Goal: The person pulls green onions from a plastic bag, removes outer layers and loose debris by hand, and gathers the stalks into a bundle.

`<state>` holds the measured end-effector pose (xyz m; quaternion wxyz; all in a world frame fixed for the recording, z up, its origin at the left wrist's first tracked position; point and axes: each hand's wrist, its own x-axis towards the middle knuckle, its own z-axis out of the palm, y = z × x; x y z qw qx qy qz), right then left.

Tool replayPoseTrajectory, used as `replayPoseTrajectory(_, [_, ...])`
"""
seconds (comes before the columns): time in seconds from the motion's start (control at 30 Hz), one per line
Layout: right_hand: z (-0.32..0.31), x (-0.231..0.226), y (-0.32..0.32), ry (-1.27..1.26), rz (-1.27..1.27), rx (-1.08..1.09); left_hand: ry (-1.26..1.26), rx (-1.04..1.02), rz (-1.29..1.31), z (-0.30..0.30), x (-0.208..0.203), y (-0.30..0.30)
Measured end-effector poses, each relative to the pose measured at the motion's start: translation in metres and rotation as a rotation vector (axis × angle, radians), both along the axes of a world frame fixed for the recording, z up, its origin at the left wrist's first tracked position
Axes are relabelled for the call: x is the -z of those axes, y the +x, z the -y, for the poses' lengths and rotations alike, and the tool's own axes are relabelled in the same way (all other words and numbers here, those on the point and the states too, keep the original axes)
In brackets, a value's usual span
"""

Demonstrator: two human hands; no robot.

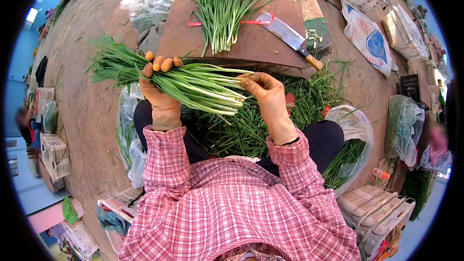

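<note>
My left hand is closed around a bunch of garlic chives, held above my lap with its green leaf tips to the left and pale stem ends to the right. Brownish-orange covers or stains show on its fingertips. At the stem ends, my right hand pinches one pale stalk of the bunch between thumb and fingers. Ahead of both hands, another pile of garlic chives lies on a brown board, across a red strip. A cleaver with a wooden handle rests to the right of that pile.
Loose green leaves heap between my knees. Plastic bags of greens stand by my right knee, by my left knee and beyond the board. White crates and a printed sack lie to the right.
</note>
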<state>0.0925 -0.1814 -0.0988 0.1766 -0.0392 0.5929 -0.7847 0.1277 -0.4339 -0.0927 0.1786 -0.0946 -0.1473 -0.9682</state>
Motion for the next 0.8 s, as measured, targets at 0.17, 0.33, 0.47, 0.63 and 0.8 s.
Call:
replayPoseTrajectory(0.17, [-0.004, 0.006, -0.007, -0.11, 0.024, -0.005, -0.081, 0.054, -0.038, -0.001, -0.003, -0.003])
replayPoseTrajectory(0.33, [-0.023, 0.011, -0.013, -0.096, 0.077, 0.147, -0.068, -0.012, -0.011, 0.015, -0.008, -0.002])
replayPoseTrajectory(0.47, [-0.102, 0.079, -0.037, 0.901, -0.015, 0.459, -0.058, -0.334, 0.124, 0.066, -0.018, -0.01])
replayPoseTrajectory(0.63, [-0.081, 0.05, -0.006, 0.978, -0.161, 0.131, -0.016, -0.509, 0.184, 0.09, -0.027, -0.02])
replayPoseTrajectory(0.8, [0.023, 0.014, 0.021, -0.139, 0.073, -0.209, 0.09, -0.437, 0.23, 0.029, -0.023, -0.052])
